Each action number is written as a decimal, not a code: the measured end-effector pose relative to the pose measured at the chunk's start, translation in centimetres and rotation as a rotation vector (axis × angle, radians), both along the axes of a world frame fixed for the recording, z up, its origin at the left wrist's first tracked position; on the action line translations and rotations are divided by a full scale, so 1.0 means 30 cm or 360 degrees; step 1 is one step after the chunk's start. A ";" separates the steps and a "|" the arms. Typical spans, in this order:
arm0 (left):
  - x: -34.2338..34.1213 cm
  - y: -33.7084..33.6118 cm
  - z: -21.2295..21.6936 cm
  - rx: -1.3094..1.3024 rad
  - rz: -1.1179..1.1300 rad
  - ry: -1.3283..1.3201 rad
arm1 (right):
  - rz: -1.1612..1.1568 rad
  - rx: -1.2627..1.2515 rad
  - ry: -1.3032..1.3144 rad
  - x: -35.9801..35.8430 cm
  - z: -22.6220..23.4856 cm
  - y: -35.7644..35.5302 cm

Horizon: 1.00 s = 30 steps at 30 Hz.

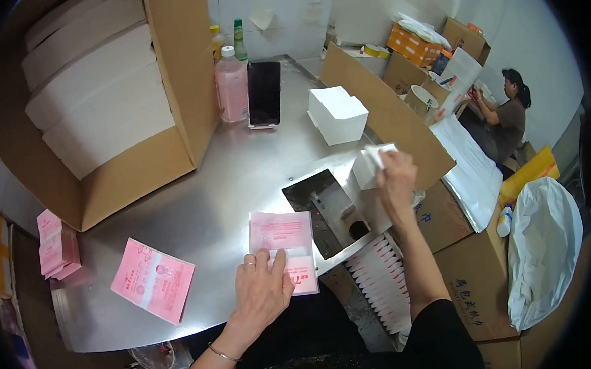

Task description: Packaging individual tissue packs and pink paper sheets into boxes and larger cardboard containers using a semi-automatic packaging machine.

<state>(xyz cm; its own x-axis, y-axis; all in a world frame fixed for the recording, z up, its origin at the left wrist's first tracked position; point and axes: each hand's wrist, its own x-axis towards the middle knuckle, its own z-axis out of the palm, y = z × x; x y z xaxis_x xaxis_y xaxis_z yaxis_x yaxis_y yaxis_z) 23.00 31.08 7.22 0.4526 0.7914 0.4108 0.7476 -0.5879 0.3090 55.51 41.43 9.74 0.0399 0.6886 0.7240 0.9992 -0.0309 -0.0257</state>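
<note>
My left hand [261, 291] lies with its fingers stretched over a pink printed plastic bag [280, 227] at the front of the metal table. My right hand [396, 178] is closed on the top of a stack of white tissues [364, 171], just right of a rectangular opening [327, 209] in the tabletop. Its fingertips are slightly blurred. Farther back stands another white tissue stack [339, 117]. To the left of my left hand lies a banded pile of pink bags [154, 280].
A large cardboard box [191, 76] holding long white stacks stands at left. Behind are a pink bottle [231, 87] and a phone [264, 95] on a stand. More pink bags [59, 245] sit at the left edge. Cartons [477, 281] crowd the right; another person [508, 117] sits beyond.
</note>
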 end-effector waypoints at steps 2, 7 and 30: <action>0.006 0.005 -0.001 0.0024 0.0028 0.0034 | 0.0075 0.0088 -0.0035 -0.016 -0.044 0.031; 0.001 0.000 -0.003 0.0013 0.0047 0.0053 | -0.0103 -0.0201 -0.0049 -0.063 0.003 0.044; -0.039 0.021 0.044 -0.0178 0.0005 -0.0212 | 0.1207 -0.0790 -0.0205 -0.534 -0.183 -0.113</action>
